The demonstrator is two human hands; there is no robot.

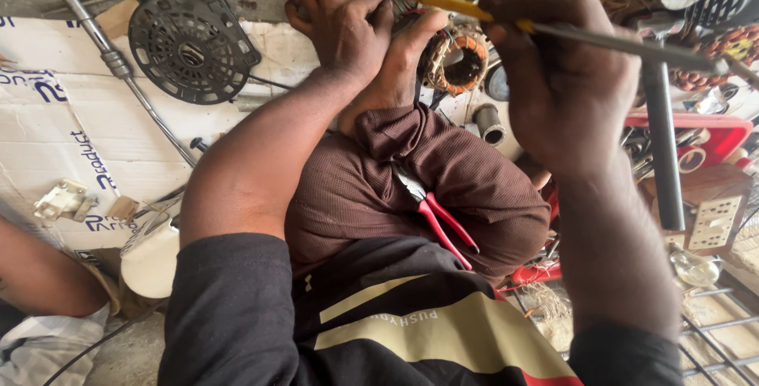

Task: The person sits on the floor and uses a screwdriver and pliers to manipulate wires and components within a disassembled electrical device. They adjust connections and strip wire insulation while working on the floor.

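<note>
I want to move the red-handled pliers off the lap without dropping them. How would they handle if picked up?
The red-handled pliers look like rigid metal, so probably stiff and fairly heavy for their size. They lie loose on sloping brown fabric, so a nudge might send them sliding. The two handles stand spread apart, so they may swing at the pivot unless both are gripped.

Single head-worn camera, aimed steeply downward at close range; lap at 6 o'clock, floor at 12 o'clock.
</note>
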